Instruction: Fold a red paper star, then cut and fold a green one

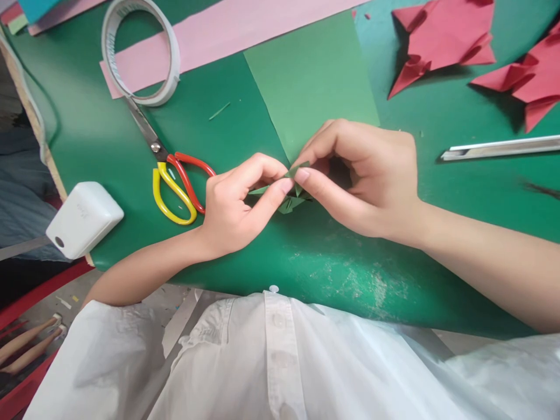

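Note:
A small folded piece of green paper [292,202] sits between both hands near the middle of the green table [96,140]. My left hand [238,201] pinches its left side with thumb and forefinger. My right hand [365,178] pinches its top right tip, fingers curled over it. Most of the folded piece is hidden under the fingers. Just behind the hands lies a flat sheet of lighter green paper [312,76].
Scissors with red and yellow handles [172,175] lie left of my left hand. A roll of tape [142,49] rests on a pink paper strip [227,29]. A white box [83,219] sits at the left edge. Red folded paper shapes [446,38] and a metal ruler [501,147] lie right.

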The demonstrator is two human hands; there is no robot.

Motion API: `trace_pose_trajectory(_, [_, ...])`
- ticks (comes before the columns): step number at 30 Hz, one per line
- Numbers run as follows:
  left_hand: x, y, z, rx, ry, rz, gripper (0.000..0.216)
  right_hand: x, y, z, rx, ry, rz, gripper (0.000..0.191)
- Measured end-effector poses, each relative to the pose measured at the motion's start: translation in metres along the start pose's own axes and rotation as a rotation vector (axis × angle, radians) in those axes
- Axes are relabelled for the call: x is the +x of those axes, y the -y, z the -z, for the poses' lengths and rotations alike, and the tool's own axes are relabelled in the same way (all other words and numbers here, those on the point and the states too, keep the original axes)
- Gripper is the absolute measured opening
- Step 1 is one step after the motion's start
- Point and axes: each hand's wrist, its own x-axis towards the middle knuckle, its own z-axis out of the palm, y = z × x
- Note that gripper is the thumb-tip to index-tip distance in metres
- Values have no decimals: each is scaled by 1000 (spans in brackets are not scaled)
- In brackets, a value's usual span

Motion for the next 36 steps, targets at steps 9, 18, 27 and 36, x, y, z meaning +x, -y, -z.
trace_pose_trajectory(9, [-1,2,2,23,13,-32,16,0,-1,0,-108,6,42,15])
trace_pose_trajectory(18, [0,4,1,68,-27,-136,17,-1,0,0,-70,30,66,14])
trace_pose_trajectory(27, [-4,8,-4,50,-170,-118,4,0,-5,-1,-140,120,118,20])
trace_pose_trajectory(36, [-4,13,-3,84,-90,-202,15,-2,-2,0,-220,133,206,14])
